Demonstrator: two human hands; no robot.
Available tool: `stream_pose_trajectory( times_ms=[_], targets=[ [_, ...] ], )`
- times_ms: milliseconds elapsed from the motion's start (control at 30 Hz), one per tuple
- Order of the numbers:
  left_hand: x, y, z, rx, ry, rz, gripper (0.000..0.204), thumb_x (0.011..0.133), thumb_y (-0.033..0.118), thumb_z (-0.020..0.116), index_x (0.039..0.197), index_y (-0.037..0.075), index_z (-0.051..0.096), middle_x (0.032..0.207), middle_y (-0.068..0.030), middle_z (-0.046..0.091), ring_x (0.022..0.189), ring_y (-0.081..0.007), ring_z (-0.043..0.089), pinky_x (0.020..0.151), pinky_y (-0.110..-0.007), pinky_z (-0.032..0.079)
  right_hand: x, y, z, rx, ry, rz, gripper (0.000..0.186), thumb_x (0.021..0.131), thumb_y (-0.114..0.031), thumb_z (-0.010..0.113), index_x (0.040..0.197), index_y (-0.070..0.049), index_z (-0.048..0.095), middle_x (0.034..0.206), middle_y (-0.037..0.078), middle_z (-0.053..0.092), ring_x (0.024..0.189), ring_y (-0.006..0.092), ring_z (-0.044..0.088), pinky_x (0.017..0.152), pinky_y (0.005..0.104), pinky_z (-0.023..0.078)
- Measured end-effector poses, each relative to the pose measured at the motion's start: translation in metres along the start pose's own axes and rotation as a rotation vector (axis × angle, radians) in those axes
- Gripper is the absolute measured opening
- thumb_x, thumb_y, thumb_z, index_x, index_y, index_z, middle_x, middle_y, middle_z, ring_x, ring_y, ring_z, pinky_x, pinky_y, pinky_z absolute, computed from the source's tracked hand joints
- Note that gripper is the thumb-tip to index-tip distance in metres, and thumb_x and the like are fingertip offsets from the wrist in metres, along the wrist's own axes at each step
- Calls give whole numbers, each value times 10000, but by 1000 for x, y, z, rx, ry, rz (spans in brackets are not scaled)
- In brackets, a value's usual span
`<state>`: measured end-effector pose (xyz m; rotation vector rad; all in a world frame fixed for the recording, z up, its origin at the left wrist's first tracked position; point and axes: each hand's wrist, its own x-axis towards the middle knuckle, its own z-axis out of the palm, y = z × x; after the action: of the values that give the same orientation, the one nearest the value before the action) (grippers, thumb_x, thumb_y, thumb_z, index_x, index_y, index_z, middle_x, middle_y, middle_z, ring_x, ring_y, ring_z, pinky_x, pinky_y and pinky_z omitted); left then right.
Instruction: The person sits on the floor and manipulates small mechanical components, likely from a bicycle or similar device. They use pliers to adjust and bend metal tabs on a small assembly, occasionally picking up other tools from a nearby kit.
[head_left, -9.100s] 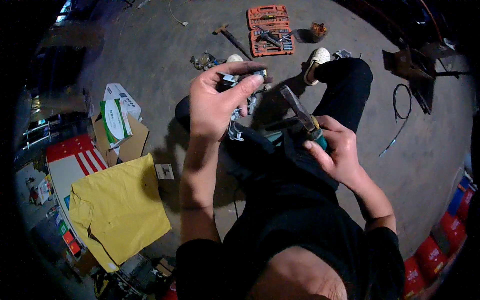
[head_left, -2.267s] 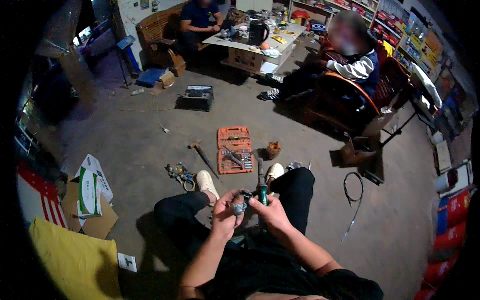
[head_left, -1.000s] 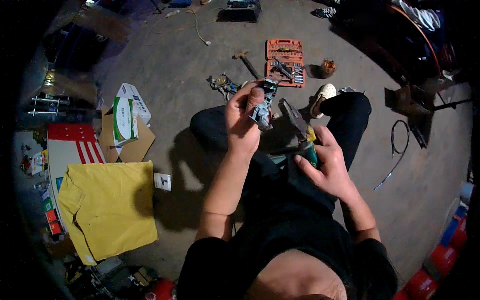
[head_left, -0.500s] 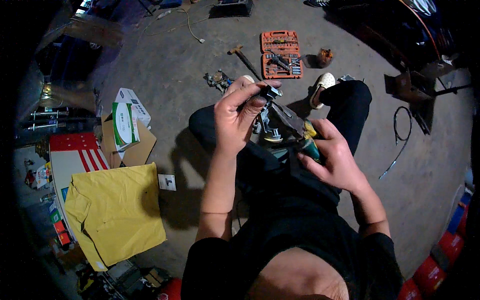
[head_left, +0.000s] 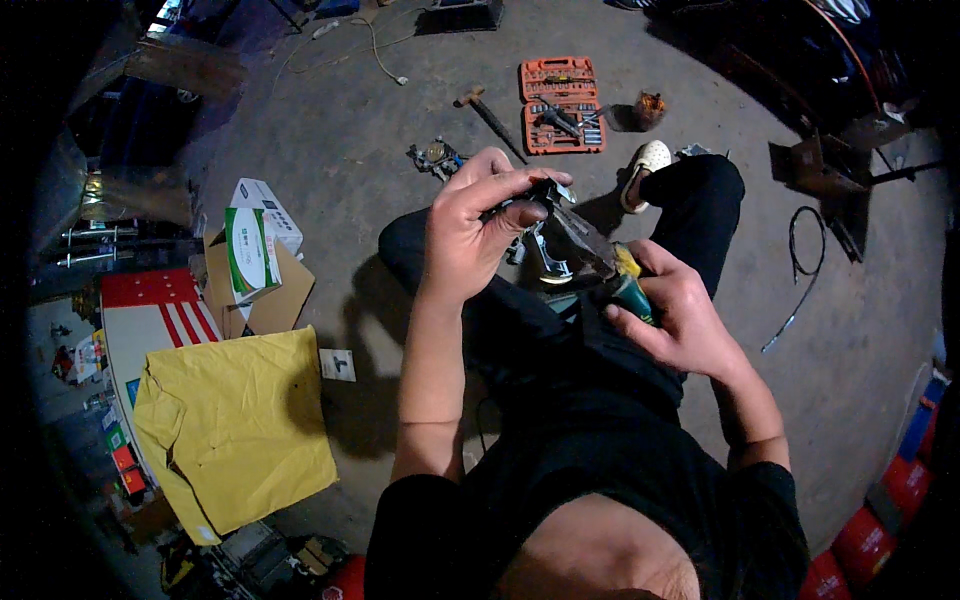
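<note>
Above my knees, my left hand (head_left: 462,235) pinches a small black and metallic part (head_left: 548,190) between thumb and fingers. A bright curved metal piece with a pale yellowish end (head_left: 555,265) shows below the thumb; whether it belongs to the same part I cannot tell. My right hand (head_left: 685,310) is wrapped round the green-and-yellow handles of a pair of pliers (head_left: 585,240). The dark jaws point up and left, reaching to the part at my left fingertips. Whether they grip it is hidden.
Beyond my hands lie a hammer (head_left: 490,122), an open orange socket set (head_left: 564,145) and a metal assembly (head_left: 434,156). A black cable (head_left: 797,275) lies at right. A cardboard box (head_left: 285,295), yellow sheet-like bag (head_left: 245,430) and small card (head_left: 338,365) are at left.
The part in my left hand has tilted, and the pliers' jaws have turned slightly with it. My right hand has shifted a little to the right, still round the handles.
</note>
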<state>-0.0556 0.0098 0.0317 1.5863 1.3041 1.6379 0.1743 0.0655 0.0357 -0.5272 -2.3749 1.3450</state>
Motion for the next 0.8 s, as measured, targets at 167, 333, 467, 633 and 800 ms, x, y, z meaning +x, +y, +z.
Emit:
stream_pose_trajectory(
  times_ms=[167, 333, 467, 633, 800],
  targets=[
    [-6, -11, 4, 27, 74, -29, 259, 822, 152, 672, 995, -38, 635, 815, -30, 553, 710, -105, 474, 635, -222, 401, -3, 4, 5, 10, 29, 2, 214, 735, -100, 645, 716, 87, 544, 854, 208, 492, 789, 341, 540, 711, 389, 453],
    [-15, -11, 4, -285, 307, -269, 298, 878, 222, 629, 1039, -27, 608, 890, -45, 567, 697, -94, 518, 617, -216, 425, -5, 5, 3, 32, 37, 39, 219, 731, -94, 642, 679, 77, 516, 778, 179, 447, 734, 329, 503, 668, 383, 433],
    [-19, -20, 5, -376, 288, -241, 351, 890, 259, 606, 1121, -3, 569, 973, -133, 629, 573, -86, 516, 455, -192, 384, -3, 4, 3, 60, 14, 20, 227, 742, -99, 649, 688, 74, 513, 812, 176, 444, 765, 320, 500, 689, 376, 428],
    [-14, -15, 14, -387, 321, -328, 364, 909, 311, 565, 1081, -11, 575, 929, -132, 640, 494, -73, 481, 391, -168, 336, 0, 5, 7, 149, 4, 9, 238, 760, -112, 660, 703, 73, 522, 926, 184, 485, 835, 310, 514, 765, 369, 432],
    [-8, 8, 16, -543, 295, -628, 432, 943, 398, 480, 1003, -21, 563, 712, -60, 578, 399, -58, 439, 336, -166, 321, 1, 5, 14, 300, 44, 50, 318, 788, -164, 651, 621, 22, 455, 914, 150, 476, 847, 253, 470, 763, 349, 388]
  ],
)
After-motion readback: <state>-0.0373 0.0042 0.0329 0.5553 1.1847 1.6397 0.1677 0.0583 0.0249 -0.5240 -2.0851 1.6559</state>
